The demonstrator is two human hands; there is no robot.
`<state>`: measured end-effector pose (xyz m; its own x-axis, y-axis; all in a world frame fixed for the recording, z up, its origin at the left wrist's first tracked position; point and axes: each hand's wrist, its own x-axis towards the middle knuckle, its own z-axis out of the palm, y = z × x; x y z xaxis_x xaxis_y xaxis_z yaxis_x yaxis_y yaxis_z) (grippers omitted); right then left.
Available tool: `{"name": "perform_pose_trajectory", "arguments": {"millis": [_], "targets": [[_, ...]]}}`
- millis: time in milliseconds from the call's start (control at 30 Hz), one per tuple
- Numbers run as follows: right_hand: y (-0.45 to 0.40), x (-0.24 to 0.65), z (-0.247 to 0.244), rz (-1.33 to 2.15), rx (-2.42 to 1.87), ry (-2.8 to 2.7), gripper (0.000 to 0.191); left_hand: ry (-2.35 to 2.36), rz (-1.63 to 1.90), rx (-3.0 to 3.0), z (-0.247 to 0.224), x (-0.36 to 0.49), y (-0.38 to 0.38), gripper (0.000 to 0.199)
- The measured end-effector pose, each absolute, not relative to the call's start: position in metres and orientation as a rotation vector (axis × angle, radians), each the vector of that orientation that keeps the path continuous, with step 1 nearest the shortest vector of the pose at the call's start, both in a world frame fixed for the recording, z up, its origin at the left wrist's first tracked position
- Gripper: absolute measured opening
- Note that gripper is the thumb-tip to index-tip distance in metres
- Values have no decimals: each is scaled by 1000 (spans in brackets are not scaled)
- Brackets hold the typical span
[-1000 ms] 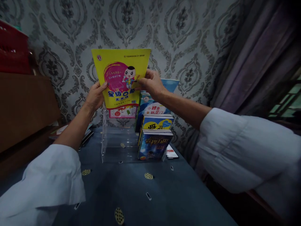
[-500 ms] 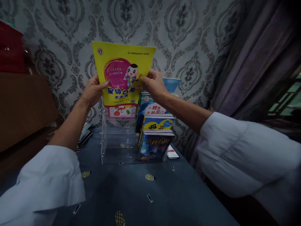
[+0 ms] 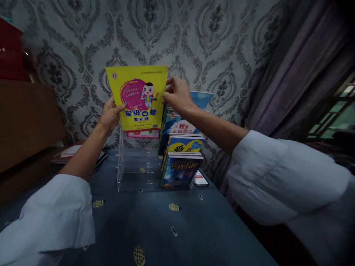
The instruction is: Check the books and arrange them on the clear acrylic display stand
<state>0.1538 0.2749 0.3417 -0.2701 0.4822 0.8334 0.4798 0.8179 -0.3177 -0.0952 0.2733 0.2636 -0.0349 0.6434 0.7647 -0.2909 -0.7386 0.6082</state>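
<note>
A yellow workbook (image 3: 138,96) with a pink circle and a cartoon child stands upright at the back left tier of a clear acrylic book rack (image 3: 119,170). My left hand (image 3: 110,114) pinches its lower left edge, thumb on the cover. At its right edge, my right hand (image 3: 179,94) is closed on the book with bent fingers. Behind the yellow workbook's bottom edge shows part of a pink and white book (image 3: 142,133). Several books fill the rack's right side, among them a dark blue book (image 3: 180,171) in front and a blue-and-yellow one (image 3: 184,144) behind it.
A phone (image 3: 201,179) lies right of the rack on the dark patterned tablecloth (image 3: 155,229). Other books (image 3: 69,151) lie at the left, near a brown wooden box (image 3: 30,114) with a red object (image 3: 11,55) on top. A patterned wall stands behind, a curtain (image 3: 277,85) to the right.
The yellow workbook has come down and slightly back toward the rack, covering more of the pink book. My right hand has shifted from its cover to its right edge.
</note>
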Motion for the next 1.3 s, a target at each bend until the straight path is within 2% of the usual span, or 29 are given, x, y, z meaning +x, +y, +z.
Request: {"name": "perform_pose_trajectory", "arguments": {"millis": [200, 367, 467, 833, 1067, 1300], "targets": [[256, 162, 352, -315, -818, -1877, 42, 494, 1775, 1550, 243, -96, 286, 52], [267, 169, 357, -637, -860, -2024, 31, 541, 1718, 1527, 240, -97, 289, 48], [282, 172, 361, -705, -883, -2068, 31, 536, 1699, 1512, 242, -97, 290, 47], [301, 179, 378, -468, -905, -2184, 21, 523, 1698, 1498, 242, -94, 292, 51], [291, 176, 381, -328, -902, -2206, 11, 544, 1612, 1420, 247, -97, 287, 41], [283, 172, 382, -126, -1010, -2138, 8, 641, 1687, 1322, 250, -88, 284, 40]]}}
